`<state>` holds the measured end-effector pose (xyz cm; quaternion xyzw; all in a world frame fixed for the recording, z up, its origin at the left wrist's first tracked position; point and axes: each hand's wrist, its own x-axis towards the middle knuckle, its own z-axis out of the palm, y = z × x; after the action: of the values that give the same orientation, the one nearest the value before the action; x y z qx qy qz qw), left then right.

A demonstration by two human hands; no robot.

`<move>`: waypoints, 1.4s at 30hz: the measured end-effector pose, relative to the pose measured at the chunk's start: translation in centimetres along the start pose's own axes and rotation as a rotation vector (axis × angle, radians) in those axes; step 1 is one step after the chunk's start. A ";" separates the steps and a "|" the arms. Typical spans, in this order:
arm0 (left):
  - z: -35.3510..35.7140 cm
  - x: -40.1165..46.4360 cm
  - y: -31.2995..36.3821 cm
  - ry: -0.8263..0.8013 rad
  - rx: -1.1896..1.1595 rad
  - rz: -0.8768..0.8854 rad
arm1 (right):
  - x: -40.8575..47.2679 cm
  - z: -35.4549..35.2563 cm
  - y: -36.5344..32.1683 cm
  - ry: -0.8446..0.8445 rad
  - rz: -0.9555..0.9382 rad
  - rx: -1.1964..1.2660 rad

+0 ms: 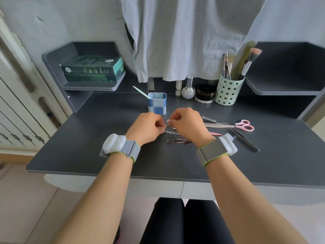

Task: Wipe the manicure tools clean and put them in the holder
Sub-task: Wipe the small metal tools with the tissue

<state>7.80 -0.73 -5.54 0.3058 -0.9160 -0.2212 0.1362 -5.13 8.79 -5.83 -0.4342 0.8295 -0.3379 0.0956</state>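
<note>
My left hand [147, 127] pinches one end of a thin metal tool [168, 125] just above the dark desk [88, 147]. My right hand [188, 123] pinches a small white wipe [168, 120] around that tool. Behind both hands stands the blue checked holder [157, 105] with a pale green file [140, 92] leaning out of it. On the desk lie a metal pusher [171, 132], dark tweezers [177, 141], a pink tool [216, 133], nail clippers [209, 119], a beige file [219, 126], pink scissors [243, 125] and long black tweezers [246, 143].
A green perforated cup [228, 91] with brushes, a black jar [205, 94] and a round bottle [188, 91] stand at the back. Green boxes [93, 69] sit on the left shelf. A grey cloth [184, 36] hangs over the back.
</note>
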 end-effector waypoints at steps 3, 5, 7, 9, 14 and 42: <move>0.2 0.2 0.4 -0.050 0.033 0.026 | -0.1 0.0 0.4 0.007 0.008 0.001; 0.3 0.4 0.7 -0.069 0.053 0.039 | -0.1 0.0 0.6 0.010 0.010 0.007; 0.3 0.6 0.9 -0.086 0.074 0.047 | 0.0 -0.1 0.8 0.015 0.012 0.009; 0.3 0.8 1.0 -0.099 0.092 0.055 | 0.1 -0.1 0.9 0.013 0.013 0.004; 0.1 1.4 1.1 -0.162 0.134 0.043 | 0.0 0.0 1.4 0.015 0.011 0.011; 1.0 0.4 -0.1 -0.179 0.242 0.096 | -0.5 -0.4 0.4 -0.198 -0.057 -0.085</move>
<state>7.17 -0.75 -6.43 0.2548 -0.9580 -0.1285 0.0266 -5.25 9.54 -5.84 -0.4926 0.8169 -0.2602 0.1490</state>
